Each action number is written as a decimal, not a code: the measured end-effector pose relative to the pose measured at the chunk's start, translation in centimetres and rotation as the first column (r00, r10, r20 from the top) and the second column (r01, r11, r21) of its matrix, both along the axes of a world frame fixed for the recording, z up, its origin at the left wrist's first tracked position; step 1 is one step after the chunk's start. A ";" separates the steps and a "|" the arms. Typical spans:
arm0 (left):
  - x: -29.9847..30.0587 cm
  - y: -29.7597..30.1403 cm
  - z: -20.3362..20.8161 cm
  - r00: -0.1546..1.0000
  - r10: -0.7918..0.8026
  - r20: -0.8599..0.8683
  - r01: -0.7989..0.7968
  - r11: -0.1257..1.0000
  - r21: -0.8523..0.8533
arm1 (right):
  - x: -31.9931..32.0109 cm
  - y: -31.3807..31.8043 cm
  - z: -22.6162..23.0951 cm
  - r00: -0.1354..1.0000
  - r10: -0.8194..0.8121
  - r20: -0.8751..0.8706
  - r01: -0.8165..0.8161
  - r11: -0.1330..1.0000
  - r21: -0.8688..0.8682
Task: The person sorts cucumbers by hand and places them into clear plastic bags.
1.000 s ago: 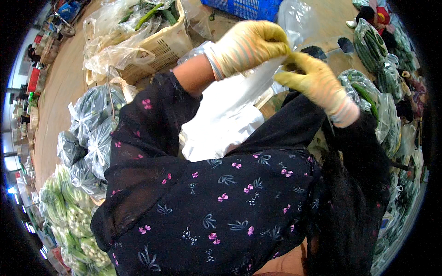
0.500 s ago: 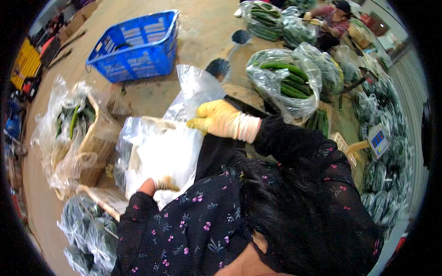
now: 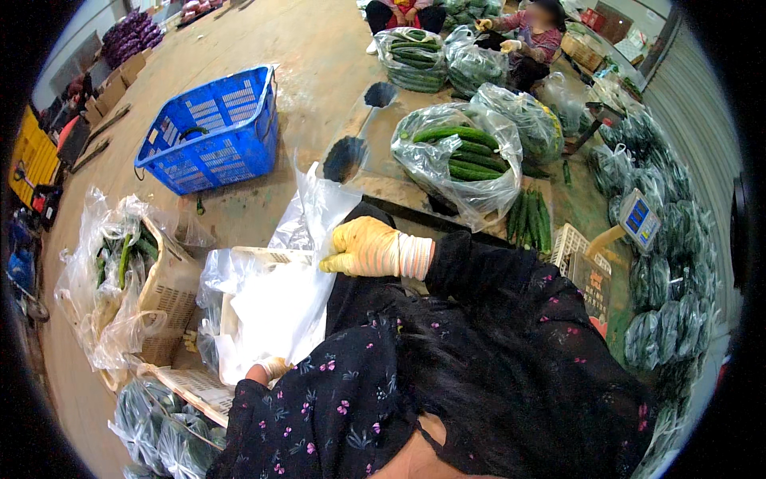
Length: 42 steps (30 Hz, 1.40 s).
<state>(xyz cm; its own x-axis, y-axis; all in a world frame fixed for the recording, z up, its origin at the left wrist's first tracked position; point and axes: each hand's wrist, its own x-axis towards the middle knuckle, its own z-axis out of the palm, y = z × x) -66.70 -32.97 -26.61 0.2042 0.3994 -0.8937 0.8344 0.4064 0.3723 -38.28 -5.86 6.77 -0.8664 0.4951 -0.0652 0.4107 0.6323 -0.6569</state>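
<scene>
A cream plastic crate (image 3: pixel 228 327) stands before me, lined with a clear plastic bag (image 3: pixel 307 209) whose edges spill over its rim. Bright white sheeting (image 3: pixel 275 307) fills the crate's opening. My right hand (image 3: pixel 369 249), in a yellow-palmed knit glove, is closed on the bag's edge at the crate's right side, with the loose plastic standing up beyond the fingers. At the crate's near edge is my left hand (image 3: pixel 271 370), gloved too, against the white sheeting; my sleeve and the sheeting hide most of its fingers.
A blue crate (image 3: pixel 211 156) sits on the floor ahead. Left stands a bagged crate with cucumbers (image 3: pixel 124 263). Right are an open bag of cucumbers (image 3: pixel 471 152), loose cucumbers (image 3: pixel 530 217), a scale display (image 3: pixel 640 219) and stacked filled bags (image 3: pixel 670 279). Two people sit at the back.
The view has tilted up and shifted, showing more of the far floor. My right hand keeps its grip on the bag's edge. My left hand is now more covered by my sleeve.
</scene>
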 end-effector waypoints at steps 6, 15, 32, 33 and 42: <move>-0.2 -0.1 -0.4 0.999 0.020 -0.035 -0.020 1.000 -0.002 | 1.9 0.9 1.5 0.920 -0.305 -0.244 0.110 0.801 -0.588; -0.6 0.9 -0.5 0.998 0.020 -0.067 -0.019 1.000 0.005 | 9.3 5.1 4.3 0.375 -0.729 -0.573 -0.170 0.553 -0.816; 5.3 20.2 23.0 0.832 0.335 0.442 -0.503 0.122 0.855 | 30.0 7.6 8.9 -0.291 -0.704 -0.648 -0.279 0.710 -0.646; 6.2 21.6 24.4 0.771 0.290 0.567 -0.619 0.128 0.775 | 29.7 6.8 9.3 -0.346 -0.710 -0.613 -0.234 0.698 -0.677; 19.0 26.9 29.0 0.828 -0.138 0.544 -0.515 0.199 0.834 | 35.9 5.5 7.0 -0.529 -0.675 -0.514 -0.103 0.653 -0.750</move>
